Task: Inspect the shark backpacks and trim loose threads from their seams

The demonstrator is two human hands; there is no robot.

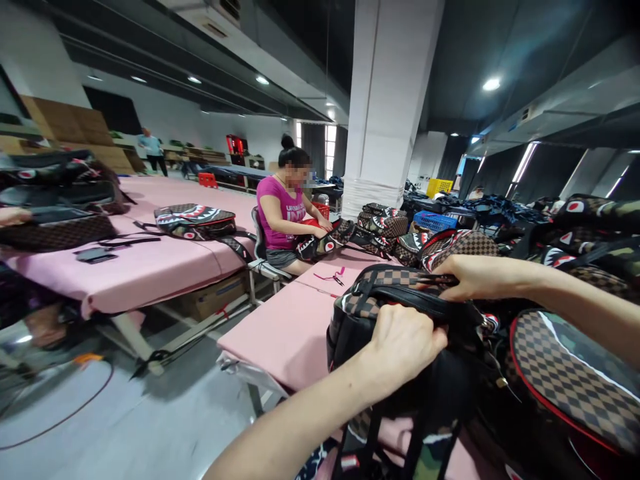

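Occupying the near end of a desk covered in pink cloth (280, 333), a black fabric backpack with brown-and-black checked panels (450, 380) is held at its top by both hands. Its black upper edge is clenched in the left hand (403, 350), curled into a fist, while the rim just beyond is pinched by the bent fingers of the right hand (451, 285). The bag is judged to be largely made up, since panels and straps appear joined; its top is being handled, and whether work remains inside cannot be told. Close on the right, a checked and camouflage bag with red piping (565, 360) is seen. Farther along the desk, small dark snips with a pink band (336, 278) are laid out, and a shark-mouth printed bag (325, 243) is handled by a co-worker in a magenta shirt (273, 210). Another shark-mouth bag (195, 221) is placed on a second pink-covered desk (165, 270); how finished these bags are cannot be judged.
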